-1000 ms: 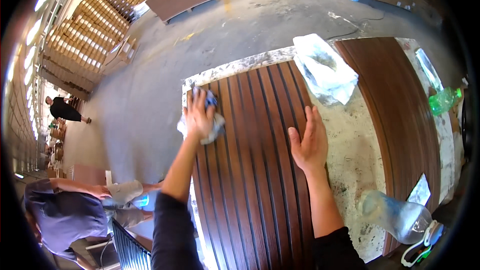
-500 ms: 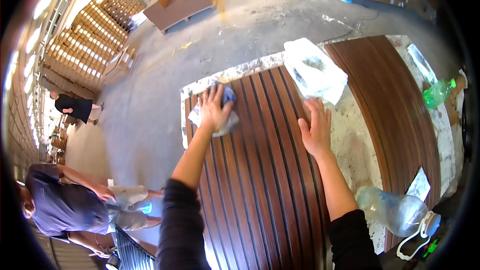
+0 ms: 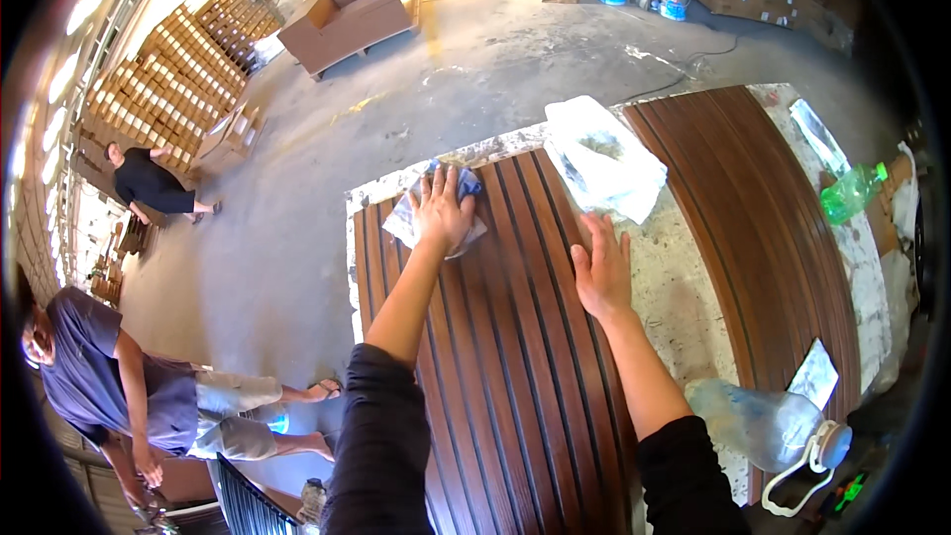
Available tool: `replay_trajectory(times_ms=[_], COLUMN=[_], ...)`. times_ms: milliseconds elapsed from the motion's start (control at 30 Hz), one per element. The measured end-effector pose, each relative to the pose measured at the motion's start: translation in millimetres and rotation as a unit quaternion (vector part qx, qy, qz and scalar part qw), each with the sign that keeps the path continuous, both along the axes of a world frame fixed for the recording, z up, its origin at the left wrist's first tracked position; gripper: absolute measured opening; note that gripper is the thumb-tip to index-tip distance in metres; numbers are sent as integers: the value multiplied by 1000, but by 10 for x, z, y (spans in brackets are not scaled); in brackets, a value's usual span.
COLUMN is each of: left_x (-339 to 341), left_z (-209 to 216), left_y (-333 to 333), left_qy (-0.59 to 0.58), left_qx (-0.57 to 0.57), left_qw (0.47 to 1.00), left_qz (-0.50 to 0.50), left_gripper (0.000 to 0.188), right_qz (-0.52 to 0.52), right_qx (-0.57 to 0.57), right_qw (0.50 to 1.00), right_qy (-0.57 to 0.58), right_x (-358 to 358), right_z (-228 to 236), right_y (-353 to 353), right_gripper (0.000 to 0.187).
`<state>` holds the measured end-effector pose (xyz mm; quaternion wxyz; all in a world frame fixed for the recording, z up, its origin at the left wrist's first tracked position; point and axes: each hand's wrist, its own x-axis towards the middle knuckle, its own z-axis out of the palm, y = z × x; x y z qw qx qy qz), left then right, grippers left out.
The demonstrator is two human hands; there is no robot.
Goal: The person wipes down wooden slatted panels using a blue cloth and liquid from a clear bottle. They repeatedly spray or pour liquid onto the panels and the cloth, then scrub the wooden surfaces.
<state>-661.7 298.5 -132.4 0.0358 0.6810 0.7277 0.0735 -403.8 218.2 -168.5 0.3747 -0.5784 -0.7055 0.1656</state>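
My left hand [image 3: 443,215] lies flat with its fingers spread, pressing a crumpled white and blue cloth [image 3: 469,241] onto the far left part of a brown slatted panel [image 3: 505,357]. Dark grooves run along the panel's length. At the panel's right edge is my right hand [image 3: 603,272], open, fingers stretched out and holding nothing; whether it touches the surface I cannot tell. Just beyond it lies a folded white cloth [image 3: 607,163] with a greyish stain.
A second brown panel [image 3: 738,198] lies to the right on the stained worktable [image 3: 684,292]. Nearby are a large clear jug [image 3: 758,426], a green bottle [image 3: 852,194] and a whitish scraper-like piece [image 3: 814,374]. A co-worker [image 3: 124,372] stands at left, another person [image 3: 151,181] farther off.
My left hand and its cloth have slid a little rightward across the slats. My right hand keeps its place by the panel edge. The view has shifted slightly; both people at left have changed posture.
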Motion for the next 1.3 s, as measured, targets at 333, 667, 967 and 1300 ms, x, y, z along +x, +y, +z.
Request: replay_trajectory(times_ms=[333,667,967,1300], left_x=[740,1125,1253,1255], left_z=[58,-16,-68,-12], left_y=[-220,-72,121,329], left_qy=[0,-37,-41,-43], left_qx=[5,3,-2,36], left_qw=[977,965,971,988], left_qz=[-214,-260,-234,-145], left_gripper=[71,69,69,65], right_qz=[-37,-52,-62,-46], right_qx=[76,29,32,28], right_qw=[996,998,997,994], right_qy=[0,17,15,91], right_x=[49,150,172,114], right_z=[-88,-63,-102,23], right_y=[12,18,67,10], right_gripper=[50,50,53,52])
